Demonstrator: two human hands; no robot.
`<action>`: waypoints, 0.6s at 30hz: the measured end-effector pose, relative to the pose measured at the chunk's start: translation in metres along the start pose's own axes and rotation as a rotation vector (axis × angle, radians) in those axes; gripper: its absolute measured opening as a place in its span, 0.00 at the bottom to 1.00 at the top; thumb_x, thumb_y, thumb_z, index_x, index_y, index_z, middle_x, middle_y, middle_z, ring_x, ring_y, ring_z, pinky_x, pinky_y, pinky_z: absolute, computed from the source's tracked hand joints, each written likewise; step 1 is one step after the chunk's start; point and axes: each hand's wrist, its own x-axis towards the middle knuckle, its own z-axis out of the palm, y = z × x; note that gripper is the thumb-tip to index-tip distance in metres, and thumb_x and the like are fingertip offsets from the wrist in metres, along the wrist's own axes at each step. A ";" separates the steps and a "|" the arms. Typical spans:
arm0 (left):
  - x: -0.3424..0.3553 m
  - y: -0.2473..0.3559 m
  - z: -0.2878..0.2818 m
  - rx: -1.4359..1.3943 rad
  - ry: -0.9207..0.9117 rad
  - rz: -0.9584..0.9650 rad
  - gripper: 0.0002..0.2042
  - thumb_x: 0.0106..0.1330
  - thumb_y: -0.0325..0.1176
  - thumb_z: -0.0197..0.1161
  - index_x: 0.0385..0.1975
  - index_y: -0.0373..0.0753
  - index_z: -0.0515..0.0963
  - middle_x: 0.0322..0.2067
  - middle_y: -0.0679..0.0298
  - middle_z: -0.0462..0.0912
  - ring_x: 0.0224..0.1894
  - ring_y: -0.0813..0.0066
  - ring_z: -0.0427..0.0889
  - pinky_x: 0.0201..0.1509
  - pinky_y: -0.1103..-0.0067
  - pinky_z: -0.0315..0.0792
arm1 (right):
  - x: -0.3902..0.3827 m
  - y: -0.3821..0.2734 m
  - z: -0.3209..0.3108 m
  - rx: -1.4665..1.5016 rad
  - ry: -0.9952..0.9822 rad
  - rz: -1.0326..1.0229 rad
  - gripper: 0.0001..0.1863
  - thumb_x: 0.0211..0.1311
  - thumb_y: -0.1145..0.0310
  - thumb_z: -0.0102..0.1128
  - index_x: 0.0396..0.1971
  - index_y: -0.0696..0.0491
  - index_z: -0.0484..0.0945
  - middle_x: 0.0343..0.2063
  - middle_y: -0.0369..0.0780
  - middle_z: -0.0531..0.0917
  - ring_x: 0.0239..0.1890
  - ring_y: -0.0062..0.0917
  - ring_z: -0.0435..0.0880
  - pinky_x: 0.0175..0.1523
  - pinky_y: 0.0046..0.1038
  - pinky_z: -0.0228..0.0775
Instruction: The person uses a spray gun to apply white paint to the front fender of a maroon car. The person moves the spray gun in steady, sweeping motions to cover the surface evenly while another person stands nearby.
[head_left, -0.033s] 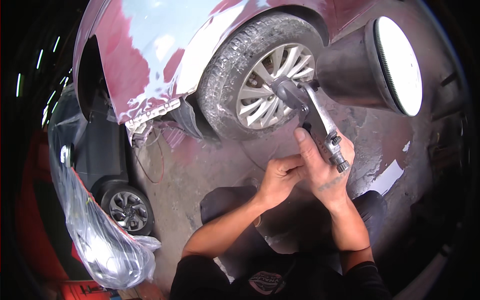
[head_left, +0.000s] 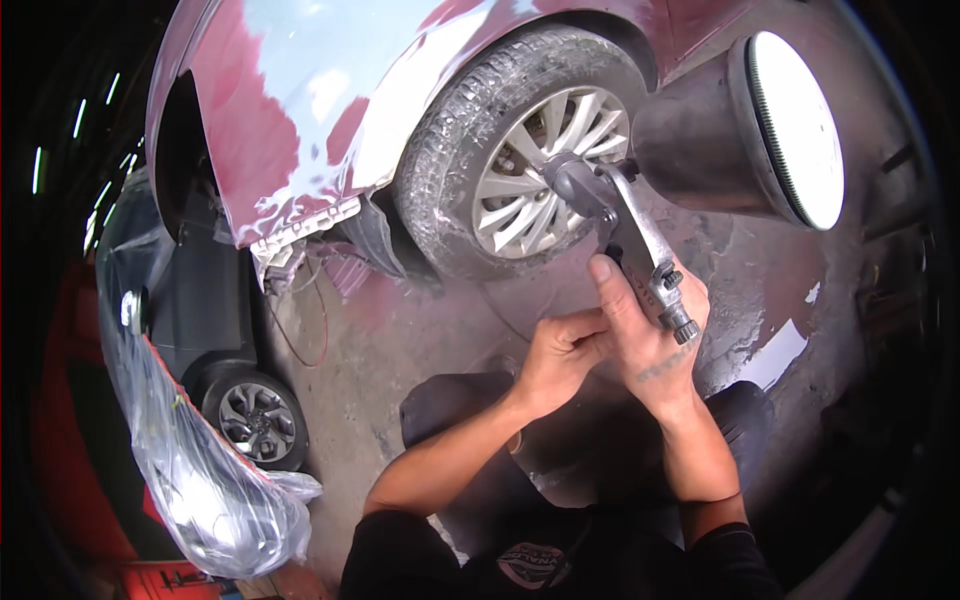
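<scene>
A spray gun [head_left: 640, 220] with a grey metal body and a large dark cup [head_left: 695, 150] is gripped in my right hand [head_left: 660, 350]. The cup tilts to the right, its pale round end facing that way. My right thumb lies along the gun's handle, and the other fingers are mostly hidden behind it. My left hand [head_left: 565, 360] is closed against the heel of my right hand, low by the handle; what its fingers pinch, if anything, is hidden. Beyond the gun stands a car's wheel [head_left: 520, 150], under a maroon body panel [head_left: 250, 120] with grey and white patches.
To the left, a dark car [head_left: 205, 300] is partly draped in clear plastic sheeting [head_left: 215, 490]. A thin red hose or cable [head_left: 322, 330] runs over the stained concrete floor [head_left: 350, 400]. A white sheet [head_left: 778, 355] lies at right. My bent knees flank my forearms.
</scene>
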 end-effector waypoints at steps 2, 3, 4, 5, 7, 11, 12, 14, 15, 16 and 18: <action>0.000 -0.002 0.000 -0.011 -0.008 -0.001 0.06 0.73 0.23 0.66 0.46 0.30 0.85 0.37 0.67 0.88 0.41 0.85 0.79 0.46 0.79 0.77 | 0.001 -0.002 -0.002 -0.039 -0.024 -0.014 0.16 0.61 0.76 0.72 0.48 0.63 0.84 0.33 0.49 0.88 0.31 0.35 0.90 0.39 0.30 0.79; 0.000 -0.004 -0.001 -0.017 -0.012 -0.001 0.06 0.73 0.23 0.66 0.46 0.30 0.85 0.37 0.67 0.88 0.41 0.85 0.79 0.46 0.79 0.77 | 0.001 -0.004 -0.004 -0.072 -0.053 -0.023 0.16 0.60 0.76 0.72 0.48 0.63 0.84 0.33 0.48 0.88 0.32 0.35 0.90 0.39 0.30 0.79; -0.001 -0.010 -0.003 -0.019 -0.026 -0.004 0.06 0.73 0.23 0.65 0.45 0.30 0.85 0.37 0.67 0.87 0.41 0.85 0.78 0.46 0.79 0.76 | 0.001 -0.004 -0.005 -0.105 -0.083 -0.033 0.16 0.60 0.76 0.72 0.48 0.63 0.84 0.33 0.48 0.88 0.32 0.35 0.90 0.39 0.30 0.79; -0.001 -0.016 -0.005 -0.022 -0.041 -0.006 0.06 0.73 0.22 0.65 0.45 0.30 0.85 0.37 0.67 0.87 0.40 0.85 0.78 0.45 0.79 0.76 | 0.000 -0.004 -0.005 -0.091 -0.101 -0.052 0.16 0.60 0.76 0.72 0.47 0.63 0.84 0.33 0.48 0.88 0.32 0.35 0.90 0.40 0.31 0.80; -0.003 -0.024 -0.006 -0.047 -0.048 0.003 0.06 0.73 0.22 0.65 0.46 0.31 0.85 0.37 0.68 0.87 0.40 0.85 0.78 0.46 0.79 0.76 | 0.000 -0.003 -0.005 -0.061 -0.139 -0.089 0.15 0.60 0.76 0.73 0.47 0.62 0.83 0.33 0.48 0.88 0.32 0.36 0.90 0.40 0.31 0.80; -0.002 -0.016 0.000 -0.105 -0.030 0.053 0.07 0.73 0.22 0.65 0.47 0.30 0.83 0.38 0.68 0.87 0.43 0.84 0.80 0.49 0.78 0.77 | 0.003 -0.004 -0.003 0.086 -0.185 -0.018 0.13 0.60 0.73 0.73 0.40 0.64 0.82 0.26 0.43 0.82 0.26 0.32 0.80 0.35 0.30 0.72; -0.001 -0.013 0.000 -0.111 -0.026 0.066 0.07 0.73 0.22 0.65 0.47 0.30 0.83 0.38 0.68 0.87 0.44 0.83 0.81 0.50 0.78 0.78 | 0.004 -0.003 -0.004 0.064 -0.195 -0.029 0.13 0.60 0.74 0.73 0.42 0.63 0.82 0.29 0.45 0.84 0.29 0.35 0.84 0.37 0.31 0.75; -0.001 -0.011 0.000 -0.160 -0.044 0.035 0.07 0.73 0.22 0.64 0.48 0.30 0.83 0.38 0.67 0.87 0.45 0.82 0.82 0.52 0.77 0.78 | 0.006 -0.003 -0.006 0.018 -0.214 -0.054 0.15 0.59 0.76 0.73 0.46 0.62 0.83 0.35 0.49 0.88 0.35 0.39 0.91 0.41 0.32 0.81; 0.000 -0.010 0.000 -0.184 -0.053 0.020 0.08 0.73 0.22 0.64 0.48 0.30 0.83 0.39 0.66 0.87 0.46 0.82 0.82 0.53 0.77 0.78 | 0.007 -0.004 -0.006 0.017 -0.203 -0.043 0.15 0.59 0.76 0.73 0.46 0.62 0.83 0.34 0.49 0.88 0.34 0.39 0.91 0.40 0.32 0.81; 0.000 -0.009 -0.002 -0.141 -0.069 0.019 0.08 0.73 0.23 0.64 0.49 0.30 0.83 0.39 0.66 0.87 0.46 0.82 0.82 0.53 0.77 0.78 | 0.009 -0.005 -0.006 0.015 -0.193 -0.031 0.15 0.59 0.76 0.73 0.46 0.63 0.83 0.34 0.49 0.88 0.34 0.39 0.91 0.40 0.32 0.81; 0.002 -0.010 -0.006 -0.058 -0.104 0.017 0.09 0.74 0.23 0.65 0.50 0.31 0.83 0.40 0.66 0.87 0.47 0.83 0.81 0.54 0.78 0.77 | 0.010 -0.006 -0.007 0.005 -0.169 -0.012 0.16 0.59 0.76 0.73 0.47 0.63 0.84 0.34 0.49 0.88 0.34 0.38 0.91 0.40 0.32 0.80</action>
